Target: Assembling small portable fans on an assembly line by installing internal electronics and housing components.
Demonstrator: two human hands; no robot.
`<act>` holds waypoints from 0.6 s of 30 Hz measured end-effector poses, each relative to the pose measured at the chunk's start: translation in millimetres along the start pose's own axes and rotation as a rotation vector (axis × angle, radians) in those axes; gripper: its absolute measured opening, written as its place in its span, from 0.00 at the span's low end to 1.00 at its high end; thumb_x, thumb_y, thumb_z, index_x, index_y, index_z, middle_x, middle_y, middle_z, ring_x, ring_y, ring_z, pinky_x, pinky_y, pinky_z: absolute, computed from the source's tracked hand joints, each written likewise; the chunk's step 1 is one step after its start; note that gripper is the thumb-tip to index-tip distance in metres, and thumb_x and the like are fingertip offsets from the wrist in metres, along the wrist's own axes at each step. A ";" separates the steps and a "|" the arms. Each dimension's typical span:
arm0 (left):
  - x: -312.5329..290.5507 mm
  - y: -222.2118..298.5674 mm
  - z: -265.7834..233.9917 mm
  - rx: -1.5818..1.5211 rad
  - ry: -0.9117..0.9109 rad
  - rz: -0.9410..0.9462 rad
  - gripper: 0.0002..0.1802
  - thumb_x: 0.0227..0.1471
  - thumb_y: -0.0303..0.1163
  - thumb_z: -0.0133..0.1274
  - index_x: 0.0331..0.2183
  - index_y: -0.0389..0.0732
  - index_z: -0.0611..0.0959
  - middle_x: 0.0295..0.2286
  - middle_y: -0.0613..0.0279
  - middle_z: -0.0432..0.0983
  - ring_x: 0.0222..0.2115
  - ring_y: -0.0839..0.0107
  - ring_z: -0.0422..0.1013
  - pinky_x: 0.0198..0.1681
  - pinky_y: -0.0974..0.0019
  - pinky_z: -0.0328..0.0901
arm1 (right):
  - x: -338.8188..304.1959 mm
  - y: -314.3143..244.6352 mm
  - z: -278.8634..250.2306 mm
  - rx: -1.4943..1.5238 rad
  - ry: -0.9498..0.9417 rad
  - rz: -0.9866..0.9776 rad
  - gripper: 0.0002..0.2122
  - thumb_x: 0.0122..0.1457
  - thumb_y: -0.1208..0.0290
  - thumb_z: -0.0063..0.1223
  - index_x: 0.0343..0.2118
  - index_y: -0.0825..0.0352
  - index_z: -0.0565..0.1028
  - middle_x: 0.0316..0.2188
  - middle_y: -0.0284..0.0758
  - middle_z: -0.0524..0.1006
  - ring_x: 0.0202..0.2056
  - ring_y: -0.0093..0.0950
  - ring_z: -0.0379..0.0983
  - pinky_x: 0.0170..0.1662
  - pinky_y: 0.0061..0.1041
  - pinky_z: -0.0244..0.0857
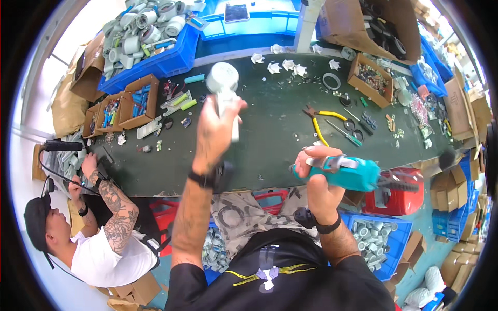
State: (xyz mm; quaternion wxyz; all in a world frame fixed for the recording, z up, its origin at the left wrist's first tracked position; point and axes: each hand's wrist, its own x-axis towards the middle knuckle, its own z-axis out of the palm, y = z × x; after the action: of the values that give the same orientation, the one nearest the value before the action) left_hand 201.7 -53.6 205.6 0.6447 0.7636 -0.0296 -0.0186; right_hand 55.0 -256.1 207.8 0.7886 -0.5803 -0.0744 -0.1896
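Note:
My left hand [218, 124] is closed round the handle of a white handheld fan body [223, 78], its round head up and tilted over the middle of the bench. In my right hand [321, 179] lies a teal power tool [358, 173] that looks like an electric screwdriver, held sideways above the bench's near edge. Its right end is blurred. The two things are apart. Beyond my right hand are yellow-handled pliers [317, 124], a screwdriver [350, 136] and black-handled scissors [355, 122].
Several white star-shaped parts [288, 65] lie along the bench's far side. Small boxes of parts [137, 106] stand left, below a blue crate [171, 57] of grey pieces. A co-worker [111, 233] sits at left. A red stool [399, 194] and blue bin [399, 233] are at right.

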 end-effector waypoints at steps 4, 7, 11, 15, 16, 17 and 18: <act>-80.6 -12.1 27.6 -0.487 -0.228 -0.151 0.17 0.73 0.38 0.42 0.51 0.35 0.74 0.41 0.54 0.84 0.30 0.77 0.74 0.34 0.72 0.71 | 10.2 -3.1 9.8 0.040 -0.055 -0.214 0.31 0.63 0.46 0.65 0.55 0.70 0.71 0.29 0.33 0.75 0.34 0.25 0.72 0.39 0.27 0.68; -106.7 -28.5 36.1 -0.496 -0.309 -0.241 0.19 0.72 0.39 0.45 0.52 0.33 0.75 0.39 0.55 0.84 0.30 0.75 0.78 0.35 0.70 0.73 | 14.4 0.9 20.7 0.013 -0.081 -0.301 0.33 0.62 0.40 0.62 0.54 0.68 0.71 0.30 0.34 0.75 0.35 0.27 0.72 0.41 0.29 0.69; -108.2 -26.4 32.2 -0.392 -0.287 -0.180 0.21 0.71 0.40 0.47 0.51 0.30 0.77 0.33 0.59 0.84 0.28 0.74 0.80 0.34 0.68 0.75 | 24.4 16.3 31.8 0.088 -0.083 -0.362 0.33 0.63 0.41 0.61 0.55 0.68 0.71 0.30 0.34 0.75 0.34 0.28 0.72 0.41 0.31 0.69; -108.0 -29.0 31.3 -0.387 -0.264 -0.169 0.21 0.71 0.40 0.47 0.51 0.30 0.77 0.33 0.56 0.85 0.28 0.73 0.80 0.33 0.68 0.75 | 26.0 25.4 43.4 0.094 -0.030 -0.311 0.32 0.63 0.42 0.62 0.55 0.68 0.71 0.30 0.34 0.75 0.34 0.28 0.71 0.41 0.33 0.68; -108.2 -29.0 31.8 -0.371 -0.271 -0.167 0.21 0.71 0.40 0.47 0.50 0.30 0.77 0.32 0.55 0.85 0.27 0.72 0.80 0.33 0.67 0.75 | 25.1 27.9 43.0 0.092 -0.040 -0.307 0.32 0.63 0.43 0.62 0.55 0.68 0.71 0.30 0.34 0.75 0.34 0.28 0.71 0.42 0.33 0.69; -108.2 -29.3 31.9 -0.355 -0.278 -0.165 0.20 0.71 0.40 0.47 0.50 0.30 0.77 0.31 0.54 0.85 0.26 0.72 0.81 0.32 0.67 0.74 | 24.5 29.4 43.4 0.089 -0.049 -0.304 0.31 0.63 0.43 0.62 0.55 0.68 0.71 0.31 0.35 0.75 0.34 0.28 0.71 0.42 0.33 0.69; -108.1 -29.8 31.6 -0.358 -0.276 -0.167 0.20 0.71 0.40 0.47 0.50 0.30 0.77 0.31 0.54 0.85 0.26 0.72 0.81 0.32 0.67 0.74 | 23.9 29.5 45.1 0.088 -0.052 -0.301 0.31 0.63 0.43 0.62 0.55 0.68 0.71 0.31 0.35 0.75 0.34 0.28 0.71 0.42 0.33 0.69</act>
State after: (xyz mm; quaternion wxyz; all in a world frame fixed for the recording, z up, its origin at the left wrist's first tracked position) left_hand 92.4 -72.2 169.9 0.7560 0.6271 -0.0504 -0.1808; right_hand 93.0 -211.1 204.0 0.7737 -0.5321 -0.1891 -0.2872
